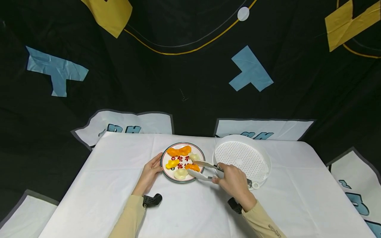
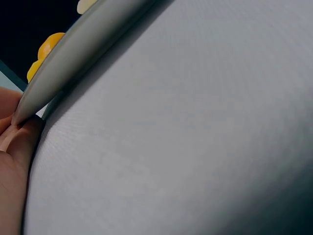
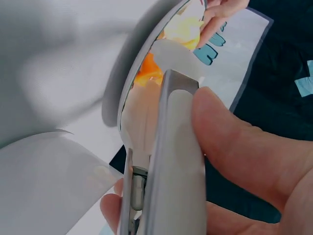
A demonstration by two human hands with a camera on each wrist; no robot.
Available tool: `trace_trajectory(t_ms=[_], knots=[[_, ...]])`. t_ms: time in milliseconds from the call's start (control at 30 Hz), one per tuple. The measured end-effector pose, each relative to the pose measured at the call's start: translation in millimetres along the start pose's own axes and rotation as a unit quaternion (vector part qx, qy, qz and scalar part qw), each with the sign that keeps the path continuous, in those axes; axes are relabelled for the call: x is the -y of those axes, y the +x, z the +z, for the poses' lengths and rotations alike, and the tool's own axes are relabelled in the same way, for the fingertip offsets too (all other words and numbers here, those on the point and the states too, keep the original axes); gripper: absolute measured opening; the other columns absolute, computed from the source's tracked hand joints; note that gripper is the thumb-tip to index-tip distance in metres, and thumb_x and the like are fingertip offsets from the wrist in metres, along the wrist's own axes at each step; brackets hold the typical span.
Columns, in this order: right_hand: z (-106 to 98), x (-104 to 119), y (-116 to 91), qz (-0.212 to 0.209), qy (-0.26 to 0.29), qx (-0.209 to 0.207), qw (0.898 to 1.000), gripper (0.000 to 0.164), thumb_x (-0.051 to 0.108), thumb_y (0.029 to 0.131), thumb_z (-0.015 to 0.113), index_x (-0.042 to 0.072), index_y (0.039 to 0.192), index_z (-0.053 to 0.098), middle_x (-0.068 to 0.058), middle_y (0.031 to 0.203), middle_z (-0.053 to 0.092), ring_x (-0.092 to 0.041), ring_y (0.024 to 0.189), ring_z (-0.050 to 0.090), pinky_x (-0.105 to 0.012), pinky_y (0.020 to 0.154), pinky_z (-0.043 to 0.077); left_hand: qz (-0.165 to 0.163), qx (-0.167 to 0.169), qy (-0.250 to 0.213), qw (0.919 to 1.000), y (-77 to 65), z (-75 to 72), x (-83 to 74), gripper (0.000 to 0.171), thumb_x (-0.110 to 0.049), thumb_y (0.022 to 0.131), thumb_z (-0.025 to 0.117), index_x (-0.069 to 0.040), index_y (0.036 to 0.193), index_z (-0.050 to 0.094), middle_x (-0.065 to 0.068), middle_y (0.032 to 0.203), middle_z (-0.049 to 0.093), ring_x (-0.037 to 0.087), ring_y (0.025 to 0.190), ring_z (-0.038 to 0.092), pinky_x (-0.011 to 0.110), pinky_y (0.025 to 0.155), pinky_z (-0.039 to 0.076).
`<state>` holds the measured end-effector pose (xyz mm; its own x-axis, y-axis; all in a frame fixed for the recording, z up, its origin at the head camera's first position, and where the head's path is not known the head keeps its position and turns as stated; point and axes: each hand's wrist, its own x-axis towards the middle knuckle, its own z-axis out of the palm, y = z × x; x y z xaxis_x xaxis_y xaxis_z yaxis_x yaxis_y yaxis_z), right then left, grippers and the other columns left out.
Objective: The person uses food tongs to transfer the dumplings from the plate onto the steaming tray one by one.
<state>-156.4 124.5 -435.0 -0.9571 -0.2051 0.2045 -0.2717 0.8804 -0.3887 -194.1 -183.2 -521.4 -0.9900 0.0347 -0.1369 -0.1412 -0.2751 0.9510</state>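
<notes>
My left hand [image 1: 151,172] grips the left rim of a round plate [image 1: 167,175] with red lettering and a dark border, thumb above and fingers beneath. On it lie several dumpling-like pieces: orange ones [image 1: 179,151], a yellow one [image 1: 172,164] and a pale one [image 1: 180,174]. The right hand [image 1: 233,180] holds tongs [image 1: 202,177] with grey handles and pale tips. Those tips straddle an orange piece [image 1: 192,167] at the plate's right side; whether they touch it I cannot tell. In the left wrist view the plate's underside [image 2: 78,54] shows slightly off the cloth.
Right of the plate stands a round white basket [image 1: 265,155] with a perforated bottom, partly behind my right hand. A white cloth covers the table [image 1: 104,185]. Behind it hangs a black curtain [image 1: 190,82] with blue and yellow patches.
</notes>
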Motion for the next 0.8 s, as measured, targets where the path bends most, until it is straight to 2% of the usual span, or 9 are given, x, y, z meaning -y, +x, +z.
trace_trajectory(t_ms=[167, 433, 700, 800], knots=[[0.1, 1.4, 2.7, -0.005, -0.003, -0.008, 1.000, 0.050, 0.024, 0.067, 0.081, 0.004, 0.112, 0.071, -0.004, 0.068, 0.060, -0.017, 0.059, 0.050, -0.032, 0.043, 0.040, 0.006, 0.000, 0.001, 1.0000, 0.4, 0.1, -0.6, 0.068, 0.016, 0.087, 0.042, 0.002, 0.150, 0.021, 0.017, 0.155, 0.019, 0.024, 0.141, 0.022, 0.027, 0.109, 0.030], [3.8, -2.3, -0.6, 0.009, 0.004, -0.026, 1.000, 0.051, 0.028, 0.066, 0.083, 0.008, 0.112, 0.072, 0.004, 0.056, 0.046, -0.014, 0.054, 0.041, -0.028, 0.041, 0.034, 0.005, 0.002, 0.002, 1.0000, 0.0, 1.4, 2.6, 0.067, 0.015, 0.087, 0.042, 0.002, 0.150, 0.021, 0.018, 0.155, 0.019, 0.025, 0.141, 0.022, 0.029, 0.110, 0.030], [-3.1, -5.3, 0.6, -0.007, 0.013, -0.049, 0.999, 0.051, 0.028, 0.066, 0.084, 0.009, 0.111, 0.073, -0.006, 0.070, 0.064, -0.014, 0.059, 0.049, -0.030, 0.044, 0.040, 0.008, -0.004, 0.008, 0.9999, -0.8, 1.7, 0.7, 0.068, 0.015, 0.087, 0.043, 0.002, 0.150, 0.023, 0.018, 0.155, 0.020, 0.025, 0.141, 0.022, 0.029, 0.110, 0.030], [-6.1, -7.2, 1.5, -0.004, 0.018, -0.048, 0.999, 0.052, 0.029, 0.066, 0.084, 0.010, 0.113, 0.072, -0.006, 0.071, 0.065, -0.014, 0.060, 0.050, -0.031, 0.046, 0.041, 0.007, -0.005, 0.011, 0.9999, -0.4, 1.8, -0.1, 0.067, 0.015, 0.087, 0.043, 0.002, 0.150, 0.022, 0.017, 0.155, 0.020, 0.024, 0.141, 0.022, 0.029, 0.110, 0.029]])
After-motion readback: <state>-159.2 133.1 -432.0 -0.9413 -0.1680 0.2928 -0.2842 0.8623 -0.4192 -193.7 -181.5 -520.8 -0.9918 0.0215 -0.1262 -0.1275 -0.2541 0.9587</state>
